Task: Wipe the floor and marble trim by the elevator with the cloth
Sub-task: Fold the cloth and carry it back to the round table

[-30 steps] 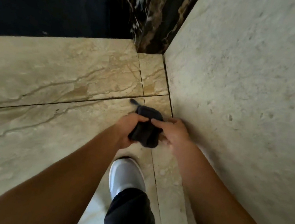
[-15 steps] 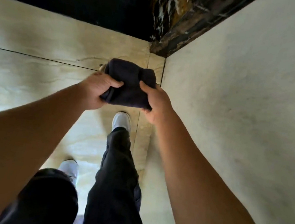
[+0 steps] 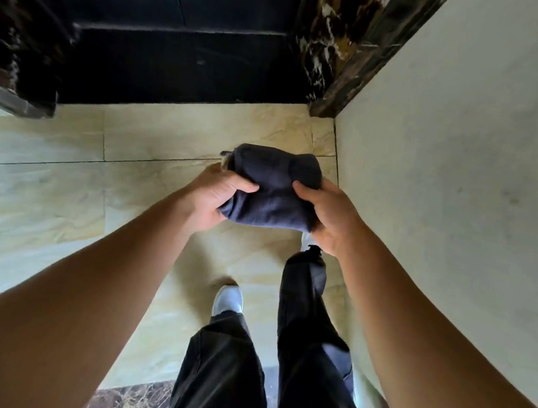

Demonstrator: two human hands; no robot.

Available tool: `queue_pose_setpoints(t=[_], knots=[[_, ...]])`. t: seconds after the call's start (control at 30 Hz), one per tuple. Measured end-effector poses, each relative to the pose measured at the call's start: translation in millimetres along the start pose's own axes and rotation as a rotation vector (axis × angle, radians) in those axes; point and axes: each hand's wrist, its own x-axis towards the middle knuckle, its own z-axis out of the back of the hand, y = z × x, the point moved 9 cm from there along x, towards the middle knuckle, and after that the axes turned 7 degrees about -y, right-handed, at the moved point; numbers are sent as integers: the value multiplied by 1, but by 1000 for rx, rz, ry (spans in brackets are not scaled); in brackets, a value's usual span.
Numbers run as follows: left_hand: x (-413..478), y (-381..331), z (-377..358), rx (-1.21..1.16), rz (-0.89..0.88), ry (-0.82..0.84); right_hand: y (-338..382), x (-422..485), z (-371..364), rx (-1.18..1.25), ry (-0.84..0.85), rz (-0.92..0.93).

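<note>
A folded dark grey cloth (image 3: 271,188) is held in the air at about waist height, above the beige tiled floor (image 3: 36,199). My left hand (image 3: 215,196) grips its left end, thumb on top. My right hand (image 3: 326,217) grips its right end. Ahead, the dark elevator door (image 3: 167,34) is framed by dark veined marble trim, one post on the right (image 3: 339,40) and one on the left (image 3: 10,39).
A pale wall (image 3: 473,163) runs along the right side, close to my right arm. My legs in black trousers (image 3: 271,377) and a white shoe (image 3: 228,300) stand below the hands. A strip of dark marble floor inlay (image 3: 129,402) lies at the bottom.
I have risen from low near the floor corner to standing. The cloth came up off the floor with both hands on it, and the elevator door came into view.
</note>
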Motion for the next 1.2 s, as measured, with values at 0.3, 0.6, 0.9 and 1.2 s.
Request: queue_pose_setpoints(t=[0.3, 0.6, 0.9, 1.2], knots=[[-171, 1, -16, 231, -28, 83, 8, -189, 31, 153, -96, 38], [-300, 37, -76, 641, -83, 237, -21, -341, 105, 265, -290, 161], [-441, 111, -122, 790, -185, 591, -72, -529, 153, 460, -517, 352], [-617, 200, -171, 926, -263, 1149, -137, -739, 177, 630, -998, 569]])
